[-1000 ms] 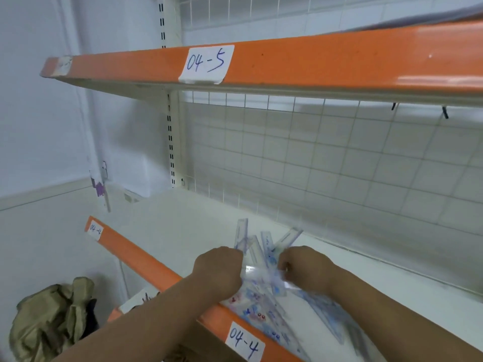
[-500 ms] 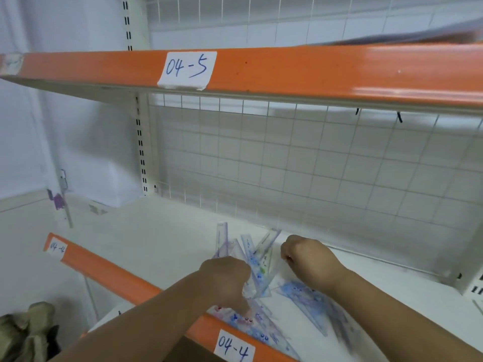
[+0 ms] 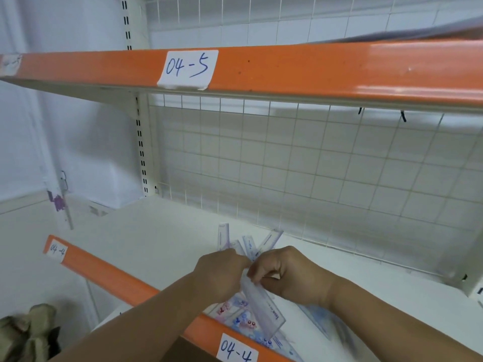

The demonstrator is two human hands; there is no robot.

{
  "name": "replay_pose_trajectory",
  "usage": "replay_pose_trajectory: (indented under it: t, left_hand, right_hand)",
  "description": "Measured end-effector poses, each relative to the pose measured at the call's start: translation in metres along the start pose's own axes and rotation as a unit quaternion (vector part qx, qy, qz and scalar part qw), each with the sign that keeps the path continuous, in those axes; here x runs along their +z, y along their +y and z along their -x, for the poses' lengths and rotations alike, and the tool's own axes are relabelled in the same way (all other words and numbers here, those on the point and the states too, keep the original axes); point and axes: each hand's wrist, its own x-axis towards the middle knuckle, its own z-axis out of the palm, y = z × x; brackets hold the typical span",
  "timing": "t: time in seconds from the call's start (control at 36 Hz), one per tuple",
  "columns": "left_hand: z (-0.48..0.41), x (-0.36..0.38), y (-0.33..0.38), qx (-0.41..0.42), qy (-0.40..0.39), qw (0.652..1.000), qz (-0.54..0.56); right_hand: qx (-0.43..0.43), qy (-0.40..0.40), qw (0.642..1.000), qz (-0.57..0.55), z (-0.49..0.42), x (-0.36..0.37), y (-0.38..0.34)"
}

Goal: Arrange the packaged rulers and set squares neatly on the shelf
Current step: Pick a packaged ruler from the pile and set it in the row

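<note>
Your right hand point(image 3: 290, 278) now pinches one ruler point(image 3: 264, 307), raised off the pile point(image 3: 243, 320), while your curled left hand point(image 3: 222, 273) grips the fanned rulers point(image 3: 251, 244), so gathering has started.

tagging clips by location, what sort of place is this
Likely a shop or stockroom: orange-edged metal shelving, handwritten bay labels like 04-5, a wire grid back panel, and packaged rulers being sorted.

We record the left hand point(image 3: 222, 275) gripping fanned packaged rulers point(image 3: 249, 242), the right hand point(image 3: 290, 276) pinching one clear ruler point(image 3: 265, 308), near the front edge of the shelf point(image 3: 146, 239).
</note>
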Motion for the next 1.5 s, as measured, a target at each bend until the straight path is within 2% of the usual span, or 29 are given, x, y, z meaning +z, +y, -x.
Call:
replay_pose_trajectory:
  t: [0.11, 0.17, 0.31, 0.42, 0.53, 0.69, 0.78, 0.86, 0.94, 1.0, 1.06, 1.14, 1.5]
  left_hand:
    - [-0.002, -0.002, -0.005, -0.02, -0.028, 0.999, -0.03]
    - [-0.002, -0.003, -0.009, -0.038, -0.041, 0.997, -0.049]
    - [0.0, -0.006, -0.014, -0.049, -0.042, 0.995, -0.079]
    - [0.0, -0.007, -0.014, -0.057, -0.04, 0.994, -0.09]
    - [0.001, -0.007, -0.012, -0.062, -0.045, 0.993, -0.092]
    - [0.002, -0.01, -0.009, -0.067, -0.042, 0.992, -0.095]
    - [0.003, -0.012, -0.008, -0.069, -0.045, 0.992, -0.1]
    - [0.004, -0.012, -0.008, -0.065, -0.046, 0.992, -0.1]
    - [0.004, -0.012, -0.007, -0.059, -0.047, 0.993, -0.09]
    - [0.004, -0.012, -0.005, -0.055, -0.046, 0.994, -0.086]
    - [0.005, -0.012, -0.003, -0.05, -0.043, 0.994, -0.086]
    - [0.008, -0.013, -0.002, -0.039, -0.038, 0.995, -0.083]
    - [0.016, -0.011, -0.004, -0.011, -0.021, 0.996, -0.088]
  right_hand:
    - [0.02, -0.009, 1.0, 0.003, -0.002, -0.002, 0.002]
    - [0.031, -0.023, 0.998, 0.04, -0.003, -0.005, 0.006]
    - [0.161, -0.064, 0.967, 0.185, -0.003, -0.021, 0.026]
    - [0.256, -0.014, 0.943, 0.211, 0.004, -0.032, 0.04]
    - [0.3, 0.021, 0.934, 0.191, 0.009, -0.036, 0.043]
    - [0.352, 0.172, 0.913, 0.11, 0.004, -0.038, 0.034]
    - [0.348, 0.22, 0.906, 0.094, 0.005, -0.04, 0.031]
    - [0.306, 0.191, 0.924, 0.128, 0.007, -0.038, 0.022]
    - [0.19, 0.058, 0.955, 0.222, 0.011, -0.03, 0.004]
    - [0.13, -0.056, 0.929, 0.341, 0.013, -0.02, -0.007]
    - [0.102, -0.106, 0.896, 0.42, 0.012, -0.012, -0.015]
    - [0.105, -0.098, 0.882, 0.448, 0.012, -0.003, -0.02]
    - [0.185, -0.035, 0.889, 0.418, 0.034, 0.003, -0.026]
